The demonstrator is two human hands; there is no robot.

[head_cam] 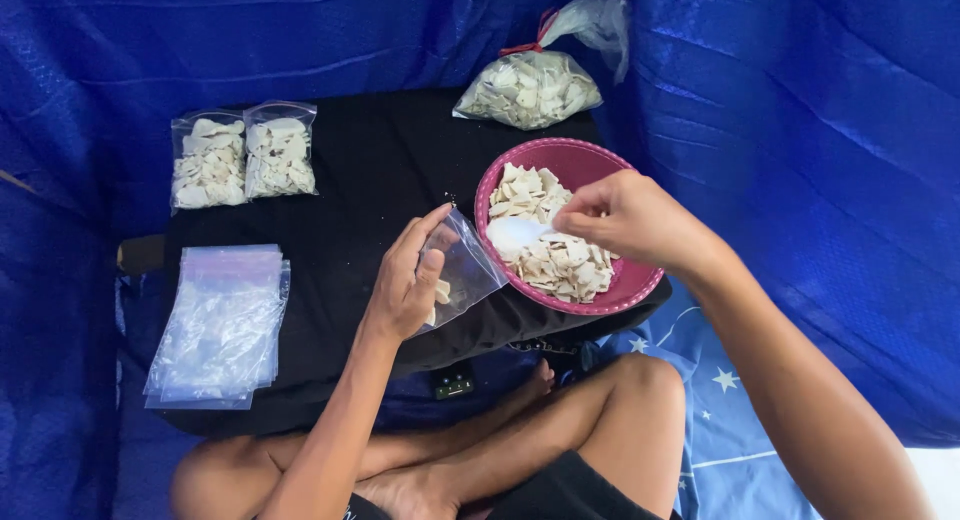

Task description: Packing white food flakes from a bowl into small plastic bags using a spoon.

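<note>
My left hand [408, 277] holds a small clear zip bag [462, 270] open, tilted toward a pink bowl [580, 161]; a few pale chips lie inside the bag. The bowl is heaped with pale, flat chip pieces [560, 260]. Over the bowl, my right hand [625, 218] pinches a white plastic spoon [517, 230] whose scoop rests on the chips, just right of the bag's mouth.
Two filled small bags [243, 160] lie at the back left of the black surface [360, 170]. A stack of empty clear bags [220, 325] lies front left. A large tied bag of chips [530, 88] sits behind the bowl. Blue tarp [800, 130] surrounds everything; my crossed legs are below.
</note>
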